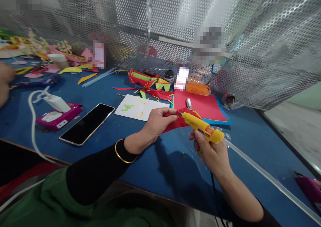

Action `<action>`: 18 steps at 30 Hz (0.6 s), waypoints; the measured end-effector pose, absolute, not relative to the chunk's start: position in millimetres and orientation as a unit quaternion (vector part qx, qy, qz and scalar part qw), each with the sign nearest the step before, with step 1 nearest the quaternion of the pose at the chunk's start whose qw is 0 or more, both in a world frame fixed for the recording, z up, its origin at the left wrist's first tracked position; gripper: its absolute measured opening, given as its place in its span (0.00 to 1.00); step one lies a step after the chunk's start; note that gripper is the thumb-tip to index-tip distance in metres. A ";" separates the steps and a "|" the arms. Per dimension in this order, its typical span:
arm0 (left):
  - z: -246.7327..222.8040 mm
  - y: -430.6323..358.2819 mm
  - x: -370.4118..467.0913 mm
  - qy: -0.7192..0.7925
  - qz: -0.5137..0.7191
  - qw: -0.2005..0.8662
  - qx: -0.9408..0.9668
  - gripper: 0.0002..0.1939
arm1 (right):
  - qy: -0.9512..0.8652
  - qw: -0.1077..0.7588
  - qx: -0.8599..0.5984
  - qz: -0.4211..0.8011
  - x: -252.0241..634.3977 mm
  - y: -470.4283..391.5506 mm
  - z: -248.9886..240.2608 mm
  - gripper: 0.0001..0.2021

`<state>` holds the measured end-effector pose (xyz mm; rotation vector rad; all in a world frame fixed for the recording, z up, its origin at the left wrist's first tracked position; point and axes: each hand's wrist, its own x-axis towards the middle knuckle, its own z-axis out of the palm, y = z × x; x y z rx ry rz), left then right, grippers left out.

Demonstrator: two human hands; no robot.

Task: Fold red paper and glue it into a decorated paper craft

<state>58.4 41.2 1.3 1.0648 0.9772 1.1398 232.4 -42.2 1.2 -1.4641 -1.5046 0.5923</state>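
My left hand point(159, 121) pinches the edge of a red piece point(175, 122) just above the blue table. Held by its handle in my right hand point(213, 150) is a yellow glue gun point(200, 125), its metal tip close to the fingertips of my left hand. A long clear glue stick point(265, 175) runs out of the gun's back end toward the lower right. Behind the hands lie red sheets point(200, 104) over a blue one, with a spoon point(189, 103) at their near edge. A white card point(134, 108) with green and yellow spots is left of them.
A black phone point(87, 124) and a purple power strip point(60, 116) with a white plug lie at left. Red and green cutout glasses point(142, 79) and scraps are behind. A mesh screen point(170, 22) borders the back; another person's hand point(5, 83) shows far left.
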 end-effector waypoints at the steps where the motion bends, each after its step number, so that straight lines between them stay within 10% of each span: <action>1: 1.2 41.2 58.3 0.422 0.493 0.605 0.461 0.09 | -0.611 0.462 -0.595 0.242 232.7 -42.0 0.7 0.24; 18: -0.3 41.2 60.1 0.428 0.489 0.605 0.460 0.09 | -0.619 0.463 -0.588 0.238 236.5 -42.3 -2.5 0.22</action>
